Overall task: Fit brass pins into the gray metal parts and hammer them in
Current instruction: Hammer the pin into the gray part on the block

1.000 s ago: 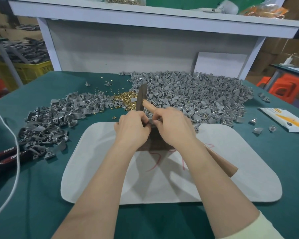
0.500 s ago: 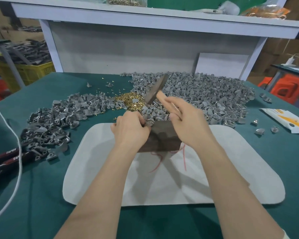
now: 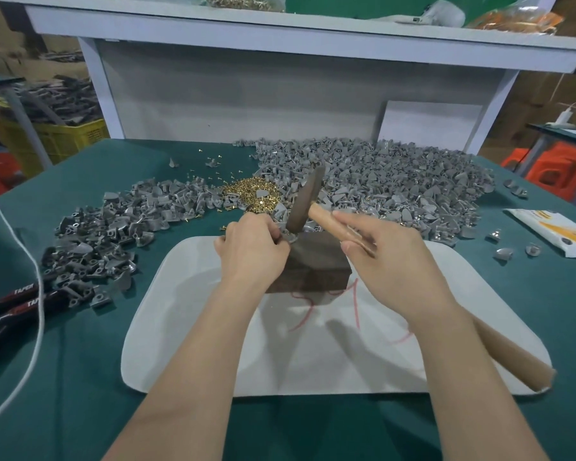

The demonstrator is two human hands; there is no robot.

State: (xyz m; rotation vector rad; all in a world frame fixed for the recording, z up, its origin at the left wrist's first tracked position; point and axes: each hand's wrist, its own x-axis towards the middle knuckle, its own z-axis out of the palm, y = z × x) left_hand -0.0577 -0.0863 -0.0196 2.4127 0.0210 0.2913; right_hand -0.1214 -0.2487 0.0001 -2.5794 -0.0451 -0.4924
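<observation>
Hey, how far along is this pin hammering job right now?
Possibly done: the smaller pile of gray parts at left, pins too small to confirm. In hand: the left hand pinches a gray part on the dark block while the right hand holds the hammer right at it. Left: the large pile and the brass pins.

block [image 3: 320,264] on mat [image 3: 313,361], brass pins [image 3: 246,193] behind it, metal parts [image 3: 396,188] heaped either side of them, pliers [image 3: 14,304] far left

Green table [image 3: 80,377], white mat [image 3: 313,361], gray parts [image 3: 396,181]
</observation>
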